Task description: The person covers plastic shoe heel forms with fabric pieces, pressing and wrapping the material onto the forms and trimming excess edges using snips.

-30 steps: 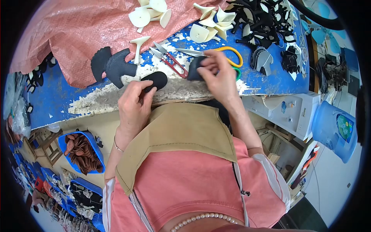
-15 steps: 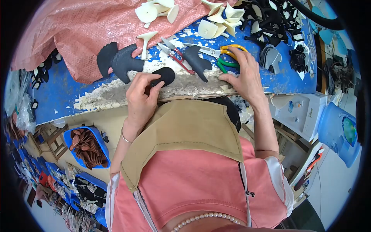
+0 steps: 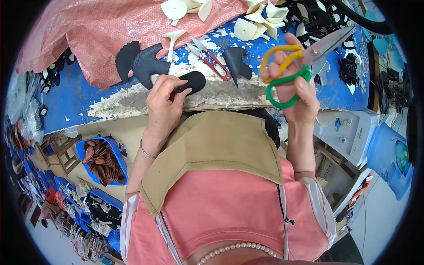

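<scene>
My left hand (image 3: 164, 104) pinches the near-left end of a small black oval pad (image 3: 194, 84) at the front of the worn blue workbench (image 3: 128, 104). In my right hand (image 3: 302, 97) is a pair of scissors (image 3: 316, 51) with one yellow and one green handle, raised above the bench, blades pointing up and right. Red-handled thread snips (image 3: 212, 62) lie on the bench between my hands. Right of them rests a dark cut leather piece (image 3: 237, 64). Beyond my left hand lie more dark cut pieces (image 3: 150, 65) and a cream heel-shaped part (image 3: 173, 42).
A pink woven sheet (image 3: 97, 39) covers the back left of the bench. Cream heel-shaped parts (image 3: 260, 24) are heaped at the back, with a pile of black pieces (image 3: 313, 17) to their right. On the floor at left stands a blue bin (image 3: 125, 165) of brown pieces.
My right hand has picked the yellow-and-green scissors up off the bench and turned them, blades now toward the upper right. The left hand still pinches the black pad.
</scene>
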The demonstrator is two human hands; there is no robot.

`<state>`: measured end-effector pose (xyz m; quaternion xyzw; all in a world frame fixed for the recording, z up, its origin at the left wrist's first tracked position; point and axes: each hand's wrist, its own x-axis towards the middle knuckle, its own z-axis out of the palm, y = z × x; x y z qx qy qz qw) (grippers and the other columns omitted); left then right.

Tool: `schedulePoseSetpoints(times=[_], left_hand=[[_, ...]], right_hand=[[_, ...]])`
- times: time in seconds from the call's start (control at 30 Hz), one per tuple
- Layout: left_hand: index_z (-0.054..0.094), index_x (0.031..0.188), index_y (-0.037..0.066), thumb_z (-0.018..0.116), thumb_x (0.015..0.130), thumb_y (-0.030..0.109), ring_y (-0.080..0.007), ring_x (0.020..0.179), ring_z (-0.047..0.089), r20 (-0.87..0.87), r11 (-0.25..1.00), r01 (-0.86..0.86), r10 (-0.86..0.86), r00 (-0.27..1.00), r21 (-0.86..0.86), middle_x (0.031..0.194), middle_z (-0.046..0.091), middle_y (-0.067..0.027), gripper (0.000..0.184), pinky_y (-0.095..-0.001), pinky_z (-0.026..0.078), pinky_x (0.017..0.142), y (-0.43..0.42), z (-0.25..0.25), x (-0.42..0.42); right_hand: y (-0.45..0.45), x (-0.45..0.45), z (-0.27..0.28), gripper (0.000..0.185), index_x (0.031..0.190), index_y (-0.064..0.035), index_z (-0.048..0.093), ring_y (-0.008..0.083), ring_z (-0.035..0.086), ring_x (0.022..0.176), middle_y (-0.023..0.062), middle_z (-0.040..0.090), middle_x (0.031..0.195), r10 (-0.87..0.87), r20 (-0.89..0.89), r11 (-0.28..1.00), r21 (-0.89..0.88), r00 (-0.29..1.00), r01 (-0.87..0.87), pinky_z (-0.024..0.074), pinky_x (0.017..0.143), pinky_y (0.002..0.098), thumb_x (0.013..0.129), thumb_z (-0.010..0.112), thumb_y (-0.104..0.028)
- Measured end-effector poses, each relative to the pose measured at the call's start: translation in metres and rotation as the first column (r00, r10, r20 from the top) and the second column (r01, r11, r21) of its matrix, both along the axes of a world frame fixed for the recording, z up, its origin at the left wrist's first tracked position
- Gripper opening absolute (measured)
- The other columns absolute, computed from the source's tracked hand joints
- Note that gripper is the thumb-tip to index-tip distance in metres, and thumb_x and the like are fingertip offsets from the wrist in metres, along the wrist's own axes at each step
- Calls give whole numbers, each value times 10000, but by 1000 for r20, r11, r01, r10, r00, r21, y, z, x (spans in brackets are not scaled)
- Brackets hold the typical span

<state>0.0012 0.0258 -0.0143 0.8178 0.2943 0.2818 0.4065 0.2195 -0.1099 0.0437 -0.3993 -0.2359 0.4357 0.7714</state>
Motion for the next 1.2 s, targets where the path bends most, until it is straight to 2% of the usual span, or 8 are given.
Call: schedulePoseSetpoints(times=[0.2, 0.3, 0.47, 0.63, 0.83, 0.97, 1.03, 1.2], left_hand=[[615, 853, 0, 669, 676, -94, -179, 661, 529, -7, 999, -44, 44, 999, -11, 836, 588, -67, 208, -270, 439, 602, -3, -3, -2], [609, 846, -2, 670, 668, -95, -187, 659, 531, -12, 999, -38, 38, 999, 3, 818, 587, -70, 210, -275, 441, 603, -2, -2, -2], [595, 821, 5, 672, 661, -92, -195, 656, 530, -8, 1000, -5, 5, 1000, -6, 797, 584, -70, 202, -283, 444, 603, 2, -2, -2], [581, 799, 10, 672, 659, -92, -198, 652, 527, -19, 1000, 5, -5, 1000, -4, 776, 579, -64, 196, -288, 444, 603, 5, -4, -4], [571, 784, 10, 673, 653, -93, -197, 649, 528, -24, 1000, -3, 3, 1000, -13, 756, 571, -60, 195, -287, 440, 599, 3, -4, -5], [570, 782, 8, 673, 650, -96, -192, 629, 514, 28, 998, 22, -23, 999, 54, 749, 563, -59, 197, -285, 428, 578, 8, -9, -5], [569, 782, 9, 674, 649, -96, -191, 623, 508, 33, 998, 15, -17, 999, 53, 749, 562, -59, 199, -284, 423, 572, 9, -9, -2], [567, 780, 10, 674, 648, -99, -185, 602, 487, 11, 1000, 6, -7, 1000, 12, 750, 556, -59, 202, -280, 405, 549, 4, -10, -4]], right_hand=[[43, -39, 4, 502, 1340, 37, 339, 234, 606, 846, 169, 579, 953, 46, 97, 997, -70, 994, -39, 515, 801, 356, 843, 380, -16], [60, -66, -38, 498, 1313, -6, 404, 194, 582, 798, 118, 594, 909, 147, 223, 981, -161, 964, -113, 510, 767, 321, 819, 396, 62], [64, -48, -13, 496, 1308, -3, 411, 189, 574, 773, 110, 590, 898, 141, 197, 986, -118, 970, -120, 494, 754, 296, 818, 388, 62], [73, -70, -32, 424, 1250, -16, 458, 146, 547, 736, 68, 580, 855, 226, 173, 969, -144, 959, -202, 457, 697, 233, 834, 412, 54], [72, -54, -17, 500, 1304, 1, 411, 189, 588, 765, 109, 590, 854, 186, 122, 978, -123, 975, -171, 479, 771, 270, 807, 400, 59], [67, -68, -34, 502, 1303, -4, 409, 192, 595, 768, 116, 595, 853, 223, 212, 974, -81, 951, -210, 485, 776, 274, 804, 407, 53], [62, -62, -37, 509, 1303, -3, 404, 195, 595, 774, 121, 594, 853, 150, 246, 980, -163, 957, -112, 485, 778, 276, 797, 406, 53], [46, -60, -32, 523, 1308, -7, 389, 186, 590, 785, 111, 587, 848, 104, 189, 983, -170, 976, -72, 483, 765, 269, 792, 393, 76]])
